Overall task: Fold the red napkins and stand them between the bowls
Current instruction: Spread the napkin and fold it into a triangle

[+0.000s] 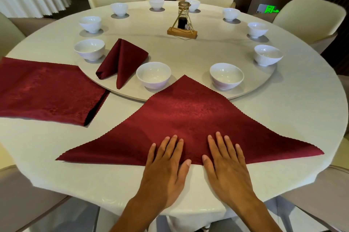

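Head view, down over table (283, 118)

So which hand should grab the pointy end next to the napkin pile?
Probably the left hand: it presses the dark red triangle-folded cloth napkin on the side toward that left tip, nearer than the right hand.

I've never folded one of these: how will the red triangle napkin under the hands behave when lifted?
Probably floppy: the triangle napkin lies limp and flat under the left hand and right hand. It likely holds a crease, since the folded napkin stands by itself. Its sheen suggests it may slide on the tablecloth.
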Tool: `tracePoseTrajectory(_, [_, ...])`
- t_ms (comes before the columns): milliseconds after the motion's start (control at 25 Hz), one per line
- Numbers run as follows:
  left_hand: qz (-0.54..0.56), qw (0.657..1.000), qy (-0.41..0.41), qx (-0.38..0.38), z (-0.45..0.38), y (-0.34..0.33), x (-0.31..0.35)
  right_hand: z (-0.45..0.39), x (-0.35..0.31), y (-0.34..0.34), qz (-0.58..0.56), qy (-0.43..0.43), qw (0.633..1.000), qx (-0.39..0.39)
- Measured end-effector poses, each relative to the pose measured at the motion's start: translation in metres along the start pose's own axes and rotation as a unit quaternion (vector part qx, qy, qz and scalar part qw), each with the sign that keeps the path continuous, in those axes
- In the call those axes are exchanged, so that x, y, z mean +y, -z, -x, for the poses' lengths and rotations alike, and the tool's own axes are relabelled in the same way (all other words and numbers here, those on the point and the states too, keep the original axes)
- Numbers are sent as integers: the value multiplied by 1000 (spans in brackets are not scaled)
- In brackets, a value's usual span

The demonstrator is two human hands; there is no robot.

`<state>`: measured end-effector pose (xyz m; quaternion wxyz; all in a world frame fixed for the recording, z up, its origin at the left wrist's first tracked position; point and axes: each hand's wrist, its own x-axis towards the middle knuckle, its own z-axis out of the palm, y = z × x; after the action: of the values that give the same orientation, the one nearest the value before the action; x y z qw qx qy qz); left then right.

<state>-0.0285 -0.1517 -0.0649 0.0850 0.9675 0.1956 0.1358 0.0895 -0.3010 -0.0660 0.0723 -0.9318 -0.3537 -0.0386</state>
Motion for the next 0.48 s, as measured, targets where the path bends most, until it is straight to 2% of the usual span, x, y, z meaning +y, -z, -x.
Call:
tracePoseTrajectory(160, [-10,999,-21,-27,-8,0,5,1,-1,1,-3,-10,1000,-6])
tracePoseTrajectory(360, [-25,999,-18,-23,-5,-13,8,1,-1,7,-7,4,1000,-28])
tracePoseTrajectory(480, [-38,999,-37,-9,-4,-13,9,-6,57,19,-12,-60,996,-70])
